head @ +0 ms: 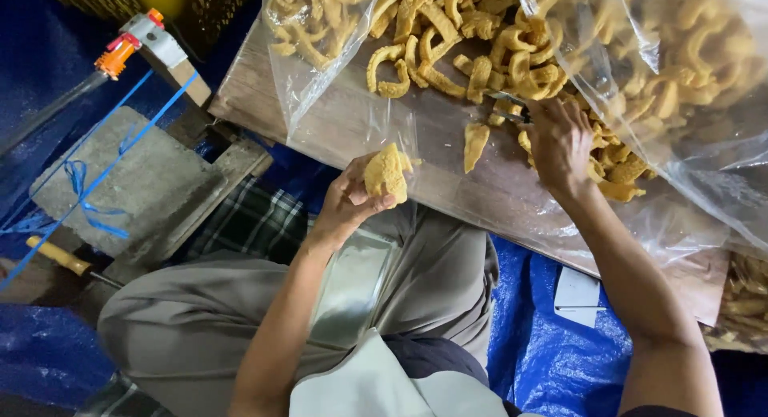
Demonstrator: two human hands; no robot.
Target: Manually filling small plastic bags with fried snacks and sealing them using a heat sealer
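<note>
Cracker piece (386,174) gripped in left hand (348,201); right hand (560,141) grasping scissors (506,101) at cracker pile (472,53).

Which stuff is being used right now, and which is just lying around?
In use: left hand holding a small clear bag of crackers; right hand on the cracker pile; wooden board.
Lying about: blue cord, concrete slab, wooden-handled tool.

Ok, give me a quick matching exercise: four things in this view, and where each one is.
1 left hand
2 right hand
3 wooden-handled tool
4 clear bag

a on the cracker pile
b far left, beside the concrete slab
c holding a stack of crackers
d top, left of the loose pile

Pairs: 1-c, 2-a, 3-b, 4-d
</note>
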